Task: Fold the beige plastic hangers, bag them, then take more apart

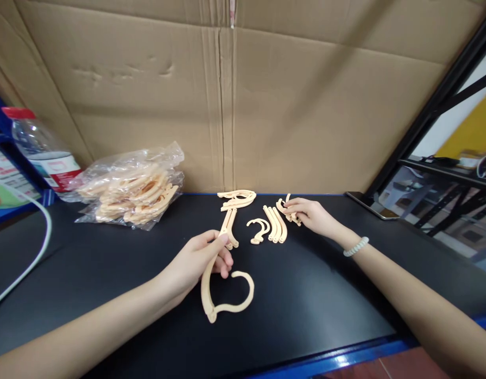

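Note:
My left hand point(205, 255) is closed on a beige plastic folding-hanger arm point(206, 295), with a curved hook point(250, 289) joined at its near end. It is held above the black table. My right hand point(309, 215) reaches into a pile of small beige pieces point(294, 217), its thumb and fingers pinched together on one of them; its exact shape is hidden. Left of that pile lie several straight hanger arms point(275, 225) side by side and loose hooks point(260, 230). Just beyond my left hand are more hanger arms point(232, 223), partly covered by my fingers.
Folded beige hangers point(238, 199) lie at the back against the cardboard wall point(306, 105). On the left are a clear bag of beige hanger parts point(136, 189), a red-capped bottle point(45, 152) and a white cable point(47, 231). A dark flat device point(371, 205) lies back right.

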`<action>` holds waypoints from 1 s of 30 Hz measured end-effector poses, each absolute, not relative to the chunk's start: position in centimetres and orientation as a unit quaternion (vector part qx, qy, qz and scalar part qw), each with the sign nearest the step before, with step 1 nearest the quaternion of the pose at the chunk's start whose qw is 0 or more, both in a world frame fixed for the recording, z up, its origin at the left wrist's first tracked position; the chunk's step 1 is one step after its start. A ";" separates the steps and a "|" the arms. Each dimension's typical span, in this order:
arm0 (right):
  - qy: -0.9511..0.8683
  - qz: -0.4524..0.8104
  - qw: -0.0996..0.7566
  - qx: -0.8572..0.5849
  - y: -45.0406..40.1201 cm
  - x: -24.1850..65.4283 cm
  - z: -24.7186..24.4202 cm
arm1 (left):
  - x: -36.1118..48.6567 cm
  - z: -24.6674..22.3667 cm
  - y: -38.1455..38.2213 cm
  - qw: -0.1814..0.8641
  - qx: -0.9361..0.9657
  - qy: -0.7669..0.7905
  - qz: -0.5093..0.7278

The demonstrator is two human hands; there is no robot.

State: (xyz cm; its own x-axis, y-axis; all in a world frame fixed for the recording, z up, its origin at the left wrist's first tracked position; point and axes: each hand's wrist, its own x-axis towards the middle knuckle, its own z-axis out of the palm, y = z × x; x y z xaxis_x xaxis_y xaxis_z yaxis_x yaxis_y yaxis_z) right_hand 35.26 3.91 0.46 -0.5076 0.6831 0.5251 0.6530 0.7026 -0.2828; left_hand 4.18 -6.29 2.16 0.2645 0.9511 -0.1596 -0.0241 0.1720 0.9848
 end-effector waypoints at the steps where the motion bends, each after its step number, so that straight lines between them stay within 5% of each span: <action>1: -0.868 0.025 0.311 -0.386 4.0 35.3 0.4 | 4.1 2.0 -6.2 0.626 0.488 0.450 0.410; 19: -0.862 0.023 0.293 -0.412 4.1 35.7 0.3 | 4.1 2.6 -6.4 0.645 0.394 0.447 0.479; 30: -0.842 -0.052 0.459 -0.277 -3.6 29.4 3.1 | 4.7 3.7 -6.9 0.595 0.376 0.426 0.568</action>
